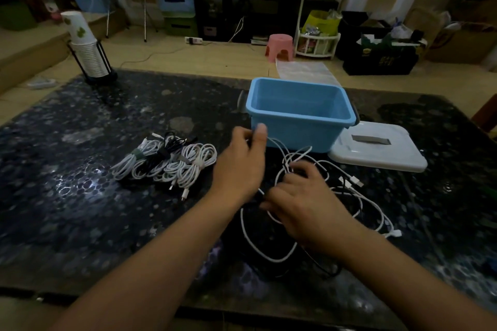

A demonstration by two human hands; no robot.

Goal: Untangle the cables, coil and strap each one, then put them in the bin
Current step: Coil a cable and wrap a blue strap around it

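1. Tangled white cables [282, 223] lie nearest, on the dark tabletop [80, 196].
2. Strapped coils [166, 164], far left.
3. Left hand [242, 164] pinches a white strand.
4. Right hand [304, 204], fingers curled, grips the tangle.
5. Blue bin [298, 113], white lid [376, 148] beside it.

No text legible — labels, markings too blurred

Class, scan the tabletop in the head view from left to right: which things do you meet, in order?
Paper cup stack in its holder → strapped cable coils → blue bin → white lid.
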